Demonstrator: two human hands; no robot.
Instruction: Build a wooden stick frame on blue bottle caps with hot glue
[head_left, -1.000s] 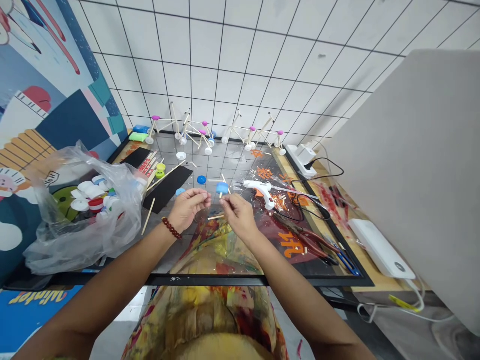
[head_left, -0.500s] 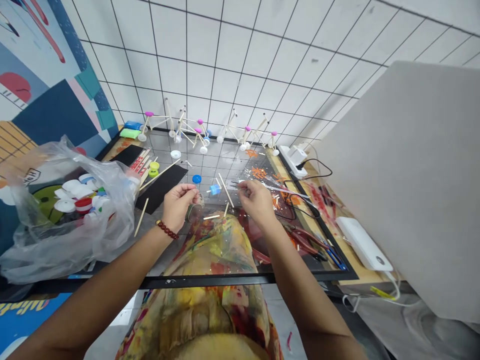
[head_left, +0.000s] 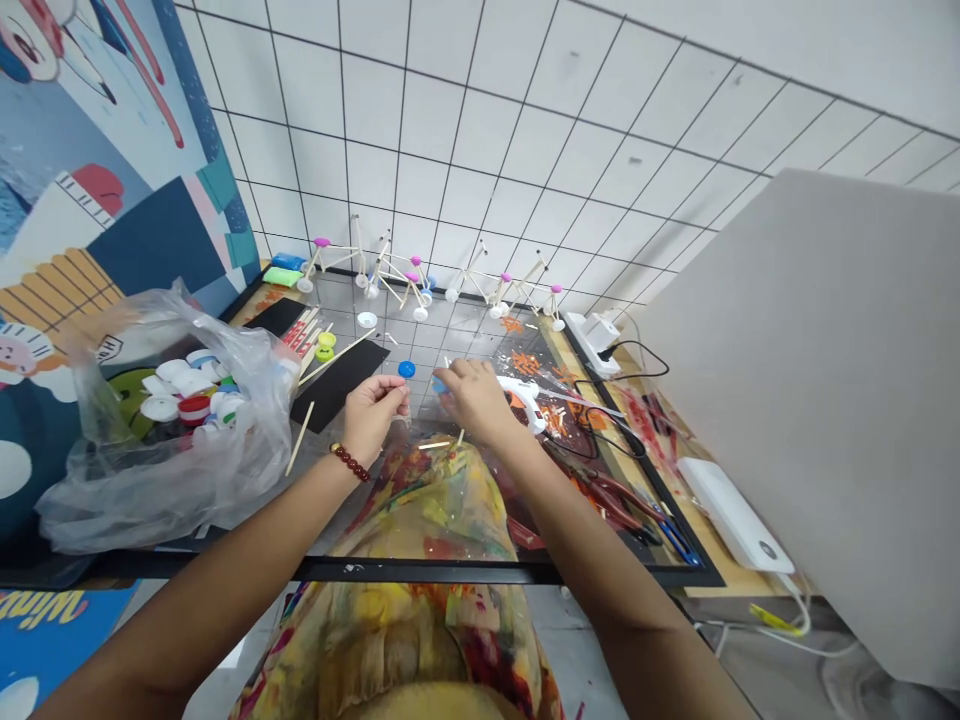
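Light-blue cap (head_left: 439, 384): likely light, stiff; pinch rim. Your right hand (head_left: 480, 400): can't tell grip; left hand (head_left: 371, 417): fingertips together.

Bright, diffuse light over a glossy counter (head_left: 339, 304), seen through a wide lens.
Pale light spreads evenly across the tiled wall (head_left: 450, 115), with faint, soft shadows toward its right side. The counter mirrors the wall's grid, and the clear bag (head_left: 150, 500) carries milky highlights. Tile lines slant, forearms (head_left: 247, 555) stretch toward the lower corners, and small detail around the hands (head_left: 476, 398) is soft.
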